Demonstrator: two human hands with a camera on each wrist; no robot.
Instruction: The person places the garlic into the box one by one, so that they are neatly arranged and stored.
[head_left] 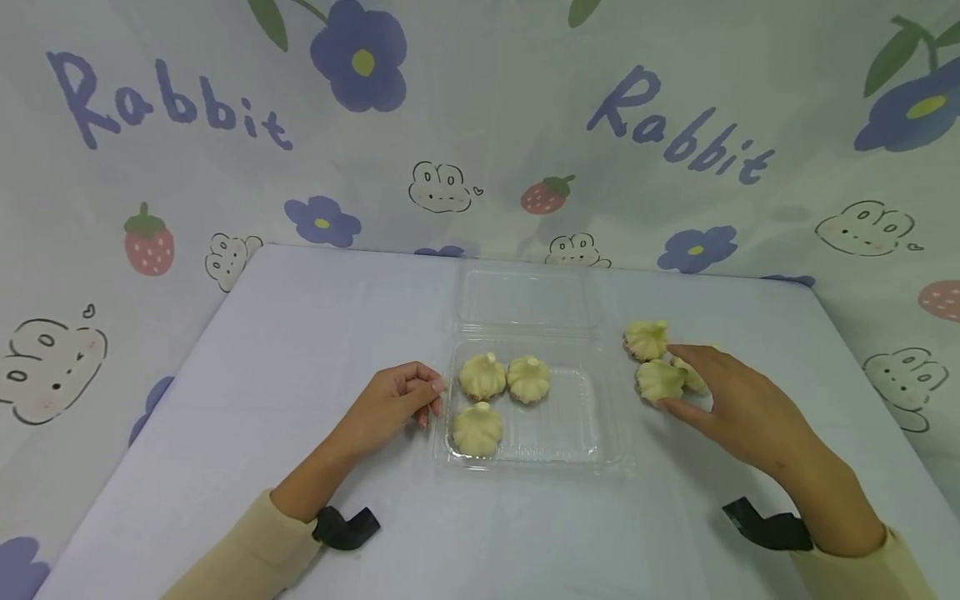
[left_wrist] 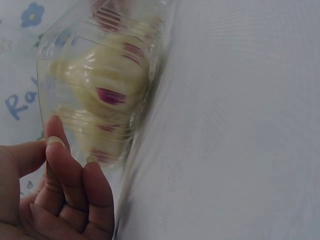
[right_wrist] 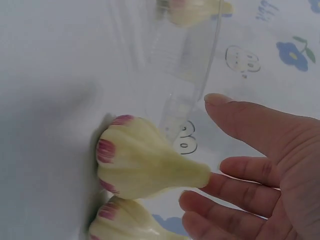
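A clear plastic box lies with its lid folded back. Inside its left half are three pale garlic bulbs, one at the front and two behind. At the box's left rim my left hand pinches the edge between thumb and curled fingers; the left wrist view shows the fingertips against the clear wall. To the right of the box, my right hand is spread around a garlic bulb, thumb and fingers apart. The right wrist view shows that bulb with purple marks, its stem near the fingers.
Another garlic bulb lies just behind the one at my right hand, and one more is partly hidden by the fingers. The clear lid lies flat toward the printed curtain at the back. A white cloth covers the table.
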